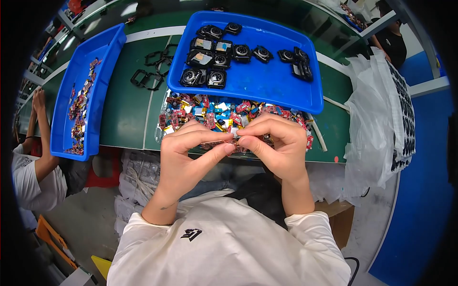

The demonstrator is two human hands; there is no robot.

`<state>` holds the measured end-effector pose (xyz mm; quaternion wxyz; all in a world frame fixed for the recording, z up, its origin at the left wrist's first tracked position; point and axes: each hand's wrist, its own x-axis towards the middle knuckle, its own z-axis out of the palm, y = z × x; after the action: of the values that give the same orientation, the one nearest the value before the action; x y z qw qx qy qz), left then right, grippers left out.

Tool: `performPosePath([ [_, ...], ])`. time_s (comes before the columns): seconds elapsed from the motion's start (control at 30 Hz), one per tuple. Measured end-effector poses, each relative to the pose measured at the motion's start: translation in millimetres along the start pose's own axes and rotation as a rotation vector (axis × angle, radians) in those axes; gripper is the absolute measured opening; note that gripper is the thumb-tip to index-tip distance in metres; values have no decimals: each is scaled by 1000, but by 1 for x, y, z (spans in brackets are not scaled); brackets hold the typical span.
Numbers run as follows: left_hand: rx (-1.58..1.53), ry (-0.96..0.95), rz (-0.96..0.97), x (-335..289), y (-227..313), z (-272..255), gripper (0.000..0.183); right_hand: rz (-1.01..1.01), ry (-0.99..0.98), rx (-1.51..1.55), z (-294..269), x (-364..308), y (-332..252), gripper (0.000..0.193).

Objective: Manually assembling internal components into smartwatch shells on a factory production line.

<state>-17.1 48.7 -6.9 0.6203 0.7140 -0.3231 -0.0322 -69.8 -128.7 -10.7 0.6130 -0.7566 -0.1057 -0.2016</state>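
Observation:
My left hand (183,152) and my right hand (281,148) meet in front of my chest, fingertips almost touching. Thumb and forefinger of each are pinched on a small electronic part (234,135), pale where it shows; the fingers cover most of it. Just beyond and beneath the hands lies a spread pile of small red circuit boards with white, blue and yellow pieces (210,119). Behind the pile, a large blue tray (267,88) holds several black watch-like cases (241,52), some with round dark backs and some showing pale inner faces.
At left stands a long blue tray (106,71) with more small red boards (81,112). Black empty frames (147,80) lie between the trays on the green table (124,109). Plastic-wrapped sheets (369,109) hang at right. A co-worker's arm (44,126) rests at far left.

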Motion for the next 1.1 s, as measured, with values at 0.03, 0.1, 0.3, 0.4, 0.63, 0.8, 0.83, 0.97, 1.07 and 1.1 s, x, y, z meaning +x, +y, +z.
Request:
performPosePath([
  [0.03, 24, 27, 3, 0, 1, 1, 9, 29, 3, 33, 0, -1, 0, 10],
  [0.1, 26, 29, 49, 0, -2, 0, 9, 54, 4, 66, 0, -1, -2, 9],
  [0.3, -144, -26, -1, -2, -1, -1, 9, 175, -62, 338, -3, -2, -3, 7],
  [0.4, -315, -54, -74, -3, -3, 0, 8, 230, -62, 482, -2, -4, -3, 9],
  [0.63, -469, -56, -148, -3, -5, 4, 6, 326, -97, 631, 0, -3, -2, 13],
  [0.8, -490, -105, -137, -3, -5, 4, 5, 384, -148, 677, -2, -2, -3, 14],
  [0.83, -510, -134, -116, -3, -5, 5, 5, 350, -81, 599, 0, -2, -3, 13],
  [0.97, -531, -42, -85, -3, -6, 1, 4, 155, -16, -112, -3, 3, -5, 4],
  [1.07, -564, 22, -211, -2, -5, -5, 4, -149, -102, -473, -7, 9, 5, 5],
  [1.1, -534, 47, -161, -2, -7, -5, 4, -105, -181, -464, -11, 12, -1, 11],
])
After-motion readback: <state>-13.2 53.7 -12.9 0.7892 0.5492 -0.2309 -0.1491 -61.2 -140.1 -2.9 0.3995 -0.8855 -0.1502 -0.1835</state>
